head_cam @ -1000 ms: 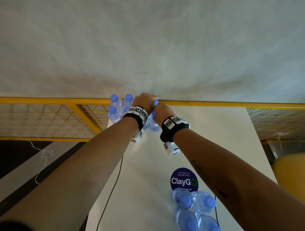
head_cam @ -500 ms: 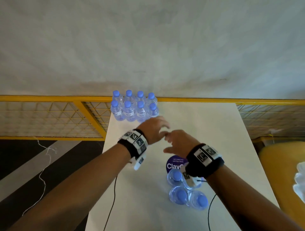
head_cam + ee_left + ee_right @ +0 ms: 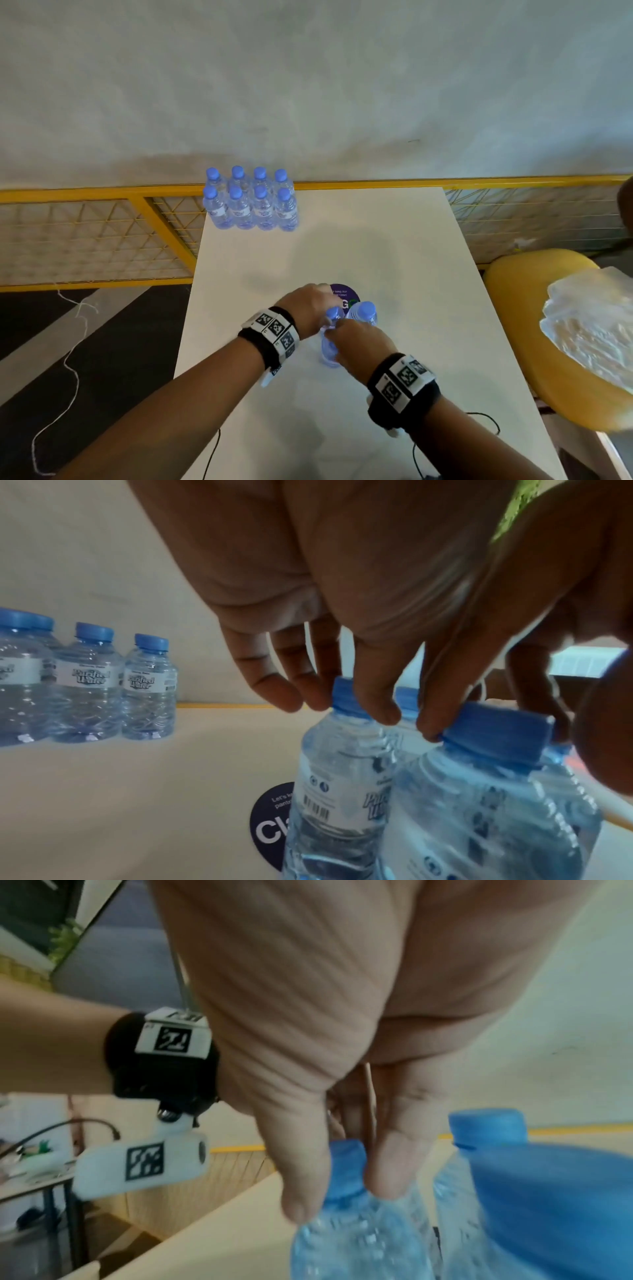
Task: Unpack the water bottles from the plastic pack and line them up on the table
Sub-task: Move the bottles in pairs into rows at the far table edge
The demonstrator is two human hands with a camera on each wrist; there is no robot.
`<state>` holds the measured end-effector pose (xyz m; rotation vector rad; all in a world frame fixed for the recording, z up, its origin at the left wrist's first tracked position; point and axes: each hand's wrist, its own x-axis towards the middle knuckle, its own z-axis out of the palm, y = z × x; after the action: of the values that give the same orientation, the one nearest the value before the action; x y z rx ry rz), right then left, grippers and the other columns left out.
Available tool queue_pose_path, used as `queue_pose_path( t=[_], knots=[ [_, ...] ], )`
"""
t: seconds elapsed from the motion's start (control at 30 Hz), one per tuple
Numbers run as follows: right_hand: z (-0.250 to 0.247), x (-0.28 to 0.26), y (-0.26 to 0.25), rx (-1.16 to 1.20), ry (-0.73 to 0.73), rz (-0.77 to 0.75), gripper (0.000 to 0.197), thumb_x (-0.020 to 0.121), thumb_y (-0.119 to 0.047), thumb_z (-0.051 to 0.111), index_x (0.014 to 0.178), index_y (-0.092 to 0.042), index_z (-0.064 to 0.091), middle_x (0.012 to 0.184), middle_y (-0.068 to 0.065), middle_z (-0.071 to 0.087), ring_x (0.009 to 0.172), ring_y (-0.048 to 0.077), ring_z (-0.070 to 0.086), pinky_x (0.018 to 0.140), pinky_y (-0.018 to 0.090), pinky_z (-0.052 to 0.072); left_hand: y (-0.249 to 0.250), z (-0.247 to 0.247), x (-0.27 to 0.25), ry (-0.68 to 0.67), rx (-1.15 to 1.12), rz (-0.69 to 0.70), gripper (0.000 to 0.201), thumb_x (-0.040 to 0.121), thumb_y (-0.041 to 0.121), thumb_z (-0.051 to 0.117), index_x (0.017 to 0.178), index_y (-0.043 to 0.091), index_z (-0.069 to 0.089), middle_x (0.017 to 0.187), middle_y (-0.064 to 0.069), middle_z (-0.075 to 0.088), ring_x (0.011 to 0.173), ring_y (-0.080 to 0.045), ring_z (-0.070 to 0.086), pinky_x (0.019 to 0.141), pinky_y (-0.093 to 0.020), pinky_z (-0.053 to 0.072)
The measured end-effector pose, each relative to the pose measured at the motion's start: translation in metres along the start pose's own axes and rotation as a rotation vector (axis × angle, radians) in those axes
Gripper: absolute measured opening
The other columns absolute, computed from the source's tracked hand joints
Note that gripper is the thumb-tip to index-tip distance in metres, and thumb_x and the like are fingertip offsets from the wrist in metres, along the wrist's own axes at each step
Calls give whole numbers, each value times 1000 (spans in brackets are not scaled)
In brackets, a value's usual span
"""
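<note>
**Careful with the last few bottles**

You are reaching both hands down onto the small bunch of bottles (image 3: 346, 329) near you, on the white table (image 3: 394, 246).

Your left hand (image 3: 305, 310) is coming down on the blue caps. In the left wrist view, your left fingertips (image 3: 383, 710) are touching the cap of one bottle (image 3: 337, 777) and the cap of the bottle beside it (image 3: 479, 804). They are curling around the caps, but you do not seem to be gripping yet.

Your right hand (image 3: 359, 342) is pinching a bottle neck (image 3: 346, 1172) between thumb and finger.

Here is what could go wrong. These bottles are standing close together and touching. If you are pulling one up fast, it could be bumping its neighbor and tipping it over. The caps are small and smooth, so a bottle held only by the cap could be slipping out. A bottle that falls could be rolling off the table edge.

The bottles are clear plastic with blue caps and white labels, and they are full of water.

Eight bottles (image 3: 250, 202) are already standing in two neat rows at the far left corner of the table. The crumpled plastic wrap (image 3: 596, 329) is lying on the yellow chair (image 3: 513, 308) to your right.
</note>
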<state>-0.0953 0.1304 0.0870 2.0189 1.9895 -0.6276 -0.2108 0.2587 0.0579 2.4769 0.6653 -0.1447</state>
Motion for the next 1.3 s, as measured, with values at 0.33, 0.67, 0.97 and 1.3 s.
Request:
queue_pose_path(
  t=[0.33, 0.67, 0.97, 1.3],
  knots=[
    [-17, 5, 3, 59, 115, -4, 20, 92, -15, 51, 107, -17, 65, 108, 2, 63, 96, 26, 67, 69, 35, 52, -8, -18, 11, 150, 273, -57, 16, 93, 30, 64, 108, 23, 64, 108, 7, 57, 106, -17, 52, 62, -31, 42],
    [-106, 111, 37, 143, 277, 74, 21, 88, -25, 62, 106, -17, 71, 106, 9, 66, 93, 32, 69, 78, 35, 55, -65, -121, 99, 252, 352, -98, 16, 96, 29, 67, 111, 23, 67, 108, 6, 59, 108, -24, 52, 79, -43, 54],
    [-107, 223, 64, 215, 275, 145, 23, 92, -23, 60, 111, -12, 67, 112, 12, 62, 99, 35, 66, 76, 36, 51, -128, -161, 192, 201, 438, -158, 15, 94, 26, 71, 108, 20, 66, 104, 4, 61, 110, -27, 50, 75, -43, 56],
    [-138, 288, 88, 118, 329, 135, 19, 92, -26, 60, 102, -13, 70, 98, 9, 65, 88, 31, 68, 65, 33, 49, -173, -164, 226, 229, 433, -226, 20, 95, 21, 65, 112, 32, 67, 106, 9, 64, 116, -26, 49, 86, -41, 44]
  ],
)
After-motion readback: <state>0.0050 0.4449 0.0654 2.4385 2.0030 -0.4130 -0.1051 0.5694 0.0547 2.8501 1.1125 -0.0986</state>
